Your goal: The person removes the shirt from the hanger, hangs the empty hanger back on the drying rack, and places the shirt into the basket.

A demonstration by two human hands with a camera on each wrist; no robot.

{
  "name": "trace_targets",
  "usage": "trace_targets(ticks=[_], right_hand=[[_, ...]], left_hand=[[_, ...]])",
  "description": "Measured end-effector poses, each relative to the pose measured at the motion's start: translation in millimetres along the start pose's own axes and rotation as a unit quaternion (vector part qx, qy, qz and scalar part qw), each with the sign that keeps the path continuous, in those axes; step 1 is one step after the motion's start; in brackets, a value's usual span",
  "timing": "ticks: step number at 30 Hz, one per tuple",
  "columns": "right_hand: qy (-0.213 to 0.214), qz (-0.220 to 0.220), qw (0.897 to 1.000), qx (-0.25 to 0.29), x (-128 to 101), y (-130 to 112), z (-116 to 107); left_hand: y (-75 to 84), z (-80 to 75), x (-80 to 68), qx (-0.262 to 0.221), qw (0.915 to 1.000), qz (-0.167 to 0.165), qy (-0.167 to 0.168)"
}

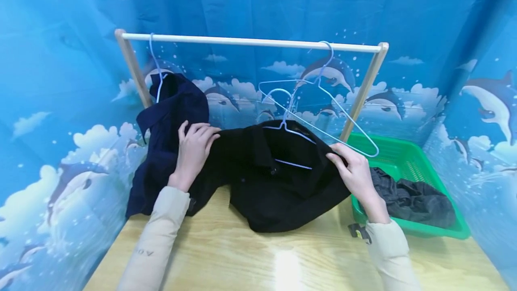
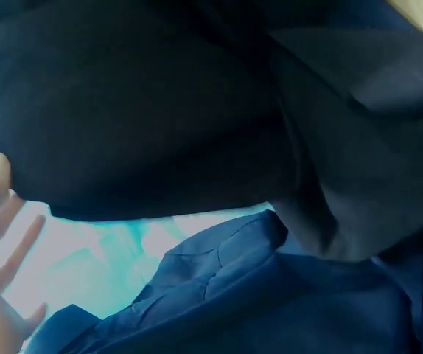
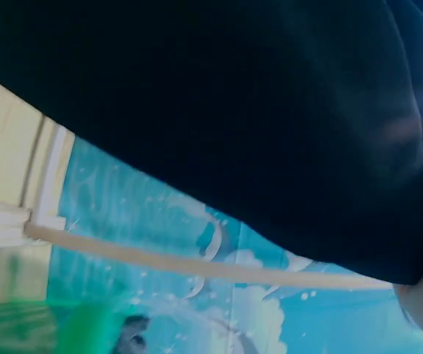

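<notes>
A black shirt (image 1: pixel 291 201) with a collar and buttons is held up over the table, with a light-blue wire hanger (image 1: pixel 284 125) inside its neck opening. My right hand (image 1: pixel 355 172) pinches the shirt's edge at its right shoulder. At the left, my left hand (image 1: pixel 194 149) touches the outstretched black sleeve (image 1: pixel 228 147), its fingers spread and fairly straight. In the left wrist view, a fingertip meets the edge of the black cloth (image 2: pixel 152 125) while the other fingers stand apart from it. Dark cloth (image 3: pixel 219 110) fills much of the right wrist view.
A rack with a white rail (image 1: pixel 242 41) and wooden posts stands behind. A navy garment (image 1: pixel 173 102) hangs at its left on a hanger; a bare hanger (image 1: pixel 343 111) hangs at the right. A green basket (image 1: pixel 428 169) holds dark crumpled cloth (image 1: pixel 416 201) on the wooden table (image 1: pixel 234 259).
</notes>
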State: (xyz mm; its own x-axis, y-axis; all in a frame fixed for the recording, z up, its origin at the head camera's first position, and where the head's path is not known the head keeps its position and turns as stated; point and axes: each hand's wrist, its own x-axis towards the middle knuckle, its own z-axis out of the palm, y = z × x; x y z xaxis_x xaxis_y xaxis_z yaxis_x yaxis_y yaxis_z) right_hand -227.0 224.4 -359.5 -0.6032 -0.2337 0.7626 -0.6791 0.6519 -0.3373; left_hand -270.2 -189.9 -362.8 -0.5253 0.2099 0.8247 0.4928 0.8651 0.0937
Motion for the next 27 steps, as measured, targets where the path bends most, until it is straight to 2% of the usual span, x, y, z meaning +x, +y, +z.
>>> trace_targets(ticks=[4,9,12,16,22,27], right_hand=[[0.032,0.006,0.999,0.002,-10.5,7.3,-4.4],[0.066,-0.003,0.997,-0.039,-20.3,8.0,-3.8],[0.091,-0.008,0.994,-0.067,-23.8,5.9,-3.4],[0.117,0.01,0.989,-0.091,-27.6,4.1,-7.3],[0.14,0.039,0.986,-0.082,-33.1,6.5,-14.4],[0.126,0.062,0.987,-0.079,-36.8,6.5,-19.1]], left_hand=[[2.8,1.6,-5.2,-0.018,0.9993,0.032,-0.002],[6.5,7.4,-10.5,-0.06,0.9976,0.035,-0.005],[10.4,12.6,-15.5,-0.093,0.9954,0.025,-0.001],[18.3,19.2,-21.3,-0.126,0.992,0.003,0.008],[31.7,24.3,-23.9,-0.157,0.9872,-0.025,0.007],[40.4,28.8,-30.7,-0.176,0.9829,-0.055,-0.002]])
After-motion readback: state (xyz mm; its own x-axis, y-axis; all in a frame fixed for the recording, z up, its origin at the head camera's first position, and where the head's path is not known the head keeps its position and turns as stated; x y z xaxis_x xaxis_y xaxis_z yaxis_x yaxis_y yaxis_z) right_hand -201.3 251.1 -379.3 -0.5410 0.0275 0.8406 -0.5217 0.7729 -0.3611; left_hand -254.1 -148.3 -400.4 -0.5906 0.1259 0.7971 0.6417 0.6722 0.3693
